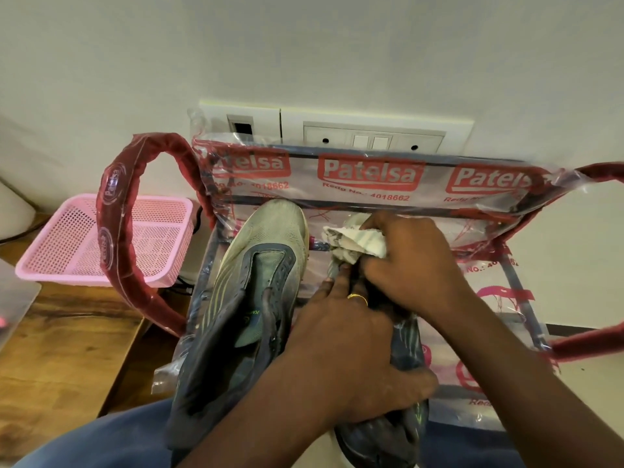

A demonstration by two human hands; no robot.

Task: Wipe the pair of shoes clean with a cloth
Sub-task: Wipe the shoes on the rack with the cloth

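Note:
Two worn grey-green and dark blue sports shoes lie on a clear plastic bag with red print. The left shoe lies free, toe pointing away from me. The right shoe is mostly hidden under my hands. My left hand grips this shoe across its middle, a ring on one finger. My right hand holds a crumpled white striped cloth bunched against the toe end of the right shoe.
A pink perforated plastic basket sits at the left on a wooden surface. The bag's red handles loop out left and right. A white wall socket panel is right behind the bag. My blue trouser leg shows below.

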